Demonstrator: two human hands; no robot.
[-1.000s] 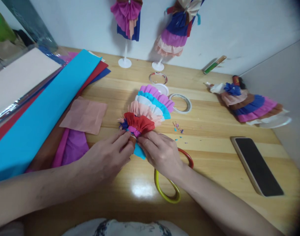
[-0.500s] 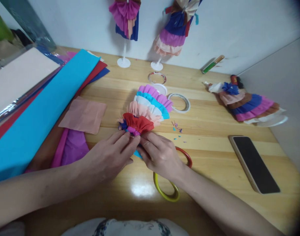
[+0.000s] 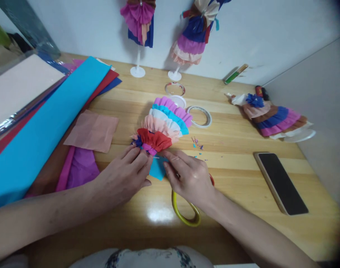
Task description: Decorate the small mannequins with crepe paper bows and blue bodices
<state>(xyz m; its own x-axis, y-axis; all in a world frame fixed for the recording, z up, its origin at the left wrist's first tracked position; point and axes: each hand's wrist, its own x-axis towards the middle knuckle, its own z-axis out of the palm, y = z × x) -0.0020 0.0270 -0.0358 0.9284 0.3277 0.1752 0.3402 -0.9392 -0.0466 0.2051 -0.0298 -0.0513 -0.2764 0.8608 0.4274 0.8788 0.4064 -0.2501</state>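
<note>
A ruffled paper dress (image 3: pixel 164 121) with purple, blue, white, peach and red layers lies at the middle of the table. My left hand (image 3: pixel 131 169) is closed on its near end, fingertips at the magenta band. My right hand (image 3: pixel 186 175) is beside the red layer, its index finger stretched toward the dress and its thumb apart, with nothing visible between them. A blue paper piece (image 3: pixel 158 168) lies between my hands. Scissors with a yellow handle loop (image 3: pixel 188 219) are partly hidden under my right hand.
Coloured paper sheets (image 3: pixel 50 123) and a peach paper square (image 3: pixel 92 131) lie at left. Behind the dress are tape rolls (image 3: pixel 207 118) and two dresses on white stands (image 3: pixel 137 71). Another dress (image 3: pixel 281 115) and a phone (image 3: pixel 283 184) are at right.
My right hand has drawn back slightly to the right and its thumb and index finger have spread, showing more of the blue paper. My left hand stays on the dress. The view has shifted slightly.
</note>
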